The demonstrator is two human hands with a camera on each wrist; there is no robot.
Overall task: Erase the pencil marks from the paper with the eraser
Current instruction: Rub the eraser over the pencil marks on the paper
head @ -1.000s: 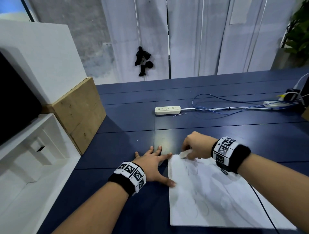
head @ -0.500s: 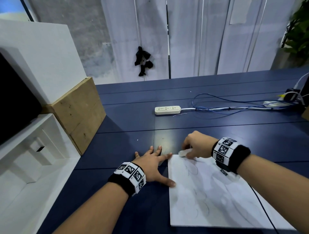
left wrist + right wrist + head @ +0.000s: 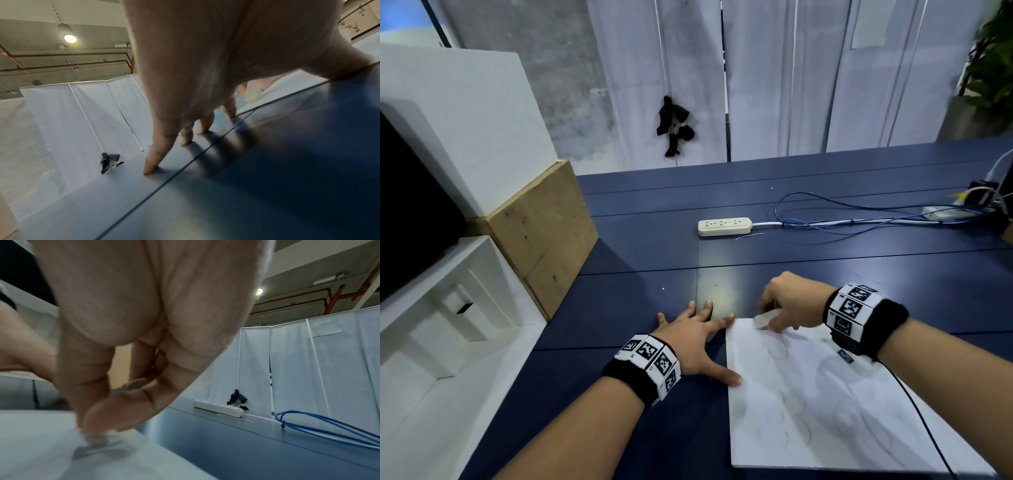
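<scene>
A white sheet of paper point(image 3: 825, 404) with faint pencil loops lies on the dark blue table point(image 3: 654, 240). My right hand point(image 3: 772, 317) pinches a small whitish eraser point(image 3: 763, 321) and presses it onto the paper's top left corner. In the right wrist view the right hand point(image 3: 98, 418) has its fingers curled round the eraser point(image 3: 123, 388), with a blurred tip on the paper point(image 3: 37, 451). My left hand point(image 3: 700, 330) lies spread flat on the table, its thumb on the paper's left edge. Its fingertips point(image 3: 150, 168) press on the table.
A cream power strip point(image 3: 724, 226) with blue cables point(image 3: 859, 222) lies further back. A wooden block point(image 3: 544, 233) and white boxes point(image 3: 448, 308) stand at the left. White curtain panels point(image 3: 774, 68) close off the far side.
The right hand has rubbed the eraser slightly left and then back right at the paper's top corner. The left hand has stayed put.
</scene>
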